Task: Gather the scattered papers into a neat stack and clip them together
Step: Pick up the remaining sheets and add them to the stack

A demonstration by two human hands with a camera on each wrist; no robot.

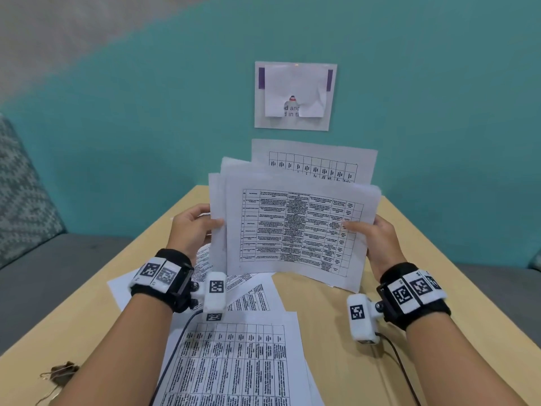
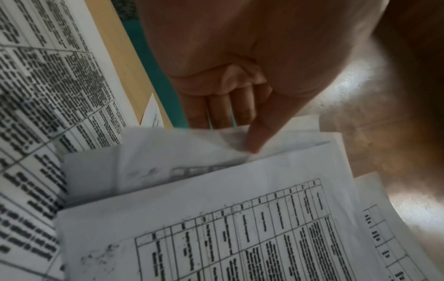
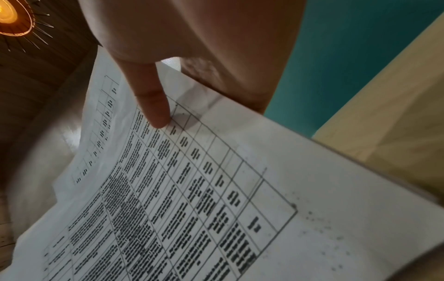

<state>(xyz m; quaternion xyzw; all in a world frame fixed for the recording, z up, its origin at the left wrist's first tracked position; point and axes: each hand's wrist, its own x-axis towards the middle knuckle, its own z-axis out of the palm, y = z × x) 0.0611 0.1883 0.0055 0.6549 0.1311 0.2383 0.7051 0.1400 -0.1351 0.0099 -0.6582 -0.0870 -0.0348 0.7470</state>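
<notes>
Holding papers (image 1: 292, 227); wrist views show thumbs.

Held papers (image 1: 292, 227) between both hands, above table (image 1: 366, 332), loose sheets (image 1: 234, 361) beneath

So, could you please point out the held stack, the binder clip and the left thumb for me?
Held stack (image 1: 292, 230): head view, middle of front sheet.
Binder clip (image 1: 60, 372): head view, its dark body, near left table edge.
Left thumb (image 2: 261, 131): left wrist view, its tip pressing the stack.

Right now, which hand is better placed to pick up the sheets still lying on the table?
Left, probably. The left hand holds the bundle directly above the loose sheets; the right hand is farther away.
</notes>
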